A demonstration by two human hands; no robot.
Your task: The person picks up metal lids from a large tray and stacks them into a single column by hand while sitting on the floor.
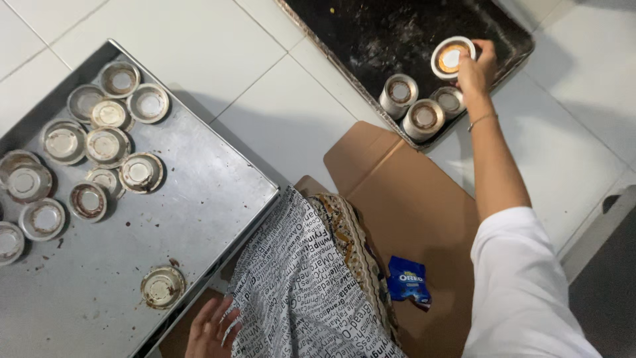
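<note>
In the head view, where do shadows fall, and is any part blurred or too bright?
Head view: a soft shadow lies on the white tiled floor beside the silver tray; the dark tray shows little detail; the right hand and the round tin look sharp; no strong glare.

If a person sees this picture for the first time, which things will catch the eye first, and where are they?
First comes the right hand, stretched to the upper right and holding a round metal cup over a dark, blackened tray, beside three more cups. On the left, a large silver tray holds many empty round tins. At the bottom edge, the left hand rests by the silver tray, next to a black-and-white printed cloth.
</note>
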